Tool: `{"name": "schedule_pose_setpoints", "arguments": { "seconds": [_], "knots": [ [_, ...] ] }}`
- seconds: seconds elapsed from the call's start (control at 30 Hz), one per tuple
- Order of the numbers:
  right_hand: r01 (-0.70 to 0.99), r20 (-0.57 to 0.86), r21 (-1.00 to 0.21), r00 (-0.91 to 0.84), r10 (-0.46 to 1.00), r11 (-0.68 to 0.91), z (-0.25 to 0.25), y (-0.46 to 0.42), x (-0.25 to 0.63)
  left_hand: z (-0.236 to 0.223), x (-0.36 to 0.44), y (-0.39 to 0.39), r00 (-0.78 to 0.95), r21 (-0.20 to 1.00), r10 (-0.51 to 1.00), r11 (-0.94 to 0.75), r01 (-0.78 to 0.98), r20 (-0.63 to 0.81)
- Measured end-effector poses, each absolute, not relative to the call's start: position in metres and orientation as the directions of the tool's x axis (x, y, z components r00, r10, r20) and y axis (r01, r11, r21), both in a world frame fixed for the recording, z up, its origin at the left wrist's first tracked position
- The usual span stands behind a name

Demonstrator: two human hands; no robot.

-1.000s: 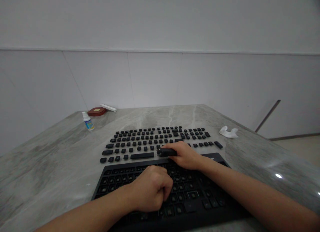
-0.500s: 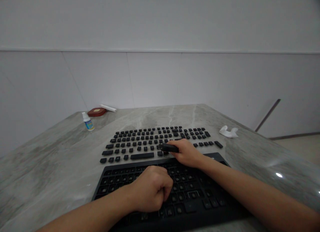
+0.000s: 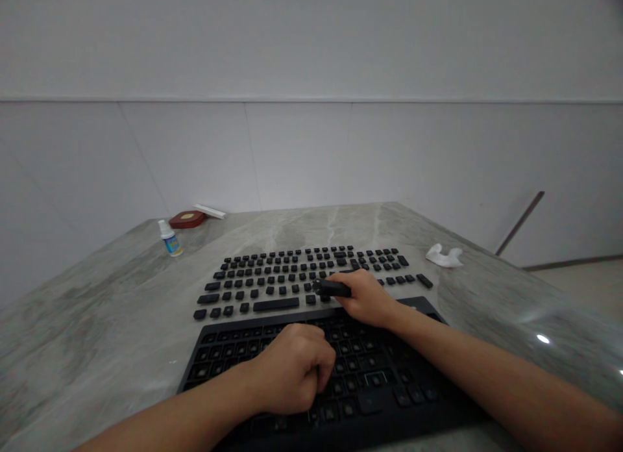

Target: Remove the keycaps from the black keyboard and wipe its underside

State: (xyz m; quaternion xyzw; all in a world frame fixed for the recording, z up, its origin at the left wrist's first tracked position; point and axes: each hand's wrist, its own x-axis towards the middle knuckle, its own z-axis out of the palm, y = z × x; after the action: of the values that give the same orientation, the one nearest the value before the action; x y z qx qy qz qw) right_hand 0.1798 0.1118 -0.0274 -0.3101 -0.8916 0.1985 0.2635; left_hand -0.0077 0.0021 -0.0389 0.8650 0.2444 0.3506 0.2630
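Observation:
A black keyboard point(image 3: 372, 403) with most of its keycaps off lies in front of me, its switch sockets bare. My left hand point(image 3: 296, 367) rests over its middle with the fingers curled in. Whatever those fingers hold, if anything, is hidden. Above the keyboard's back edge my right hand point(image 3: 366, 297) grips a short black stick-like tool point(image 3: 335, 288); its kind is not clear. The tool's dark tip points left, over the loose keycaps point(image 3: 276, 304), which are laid out in rows on the table behind the keyboard.
A small white spray bottle point(image 3: 170, 239) stands at the left, near a dark red case point(image 3: 187, 219) and a white strip point(image 3: 209, 211). White crumpled tissue point(image 3: 444, 256) sits at the right on the grey marbled table point(image 3: 97, 315). A pale wall point(image 3: 302, 153) rises behind.
My hands and the black tool have hardly moved. The view has shifted very slightly.

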Motion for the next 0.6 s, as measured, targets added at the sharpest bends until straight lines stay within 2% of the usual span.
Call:
{"name": "schedule_pose_setpoints", "arguments": {
  "seconds": [0.33,0.47,0.6],
  "knots": [
    [0.261,0.489,-0.64,-0.586,0.646,0.722,-0.008,0.091,0.194,-0.038,-0.008,0.001,0.634,0.603,0.596,-0.759,0.244,0.494],
    [0.049,0.448,-0.664,-0.772,0.45,0.746,0.01,0.075,0.204,-0.037,-0.007,0.0,0.639,0.58,0.585,-0.774,0.254,0.501],
    [-0.058,0.385,-0.599,-0.896,0.223,0.799,0.012,0.07,0.203,-0.035,-0.008,-0.003,0.645,0.561,0.581,-0.782,0.273,0.497]
  ]
}}
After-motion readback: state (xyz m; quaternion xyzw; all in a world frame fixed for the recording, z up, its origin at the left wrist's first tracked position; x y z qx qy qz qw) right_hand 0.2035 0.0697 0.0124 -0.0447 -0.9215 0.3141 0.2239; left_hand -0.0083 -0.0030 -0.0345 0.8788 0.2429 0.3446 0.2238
